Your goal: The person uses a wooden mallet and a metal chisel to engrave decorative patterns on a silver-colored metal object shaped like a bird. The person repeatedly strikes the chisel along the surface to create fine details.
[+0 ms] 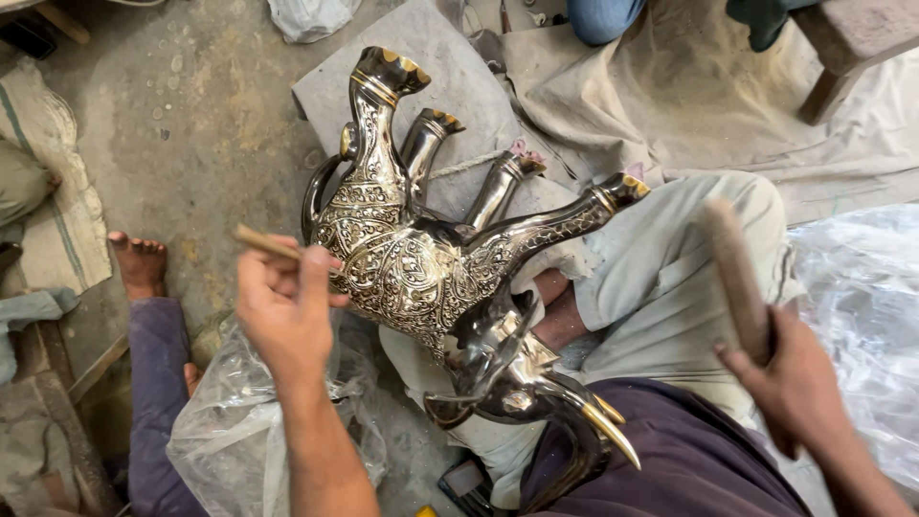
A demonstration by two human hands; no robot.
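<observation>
- Evidently, the left hand (284, 311) is pinching a thin punch (268, 244) closed against the flank of the metal elephant (421, 268), which is lying legs-up across the lap; keeping the tip squarely seated looks wise.
- Below-left of the elephant, a clear plastic bag (225, 421) is crumpling on the floor.
- Right of the elephant, the right hand (790, 383) is gripping a raised wooden mallet (737, 278); short strikes seem safest.
- No labels are showing.
</observation>
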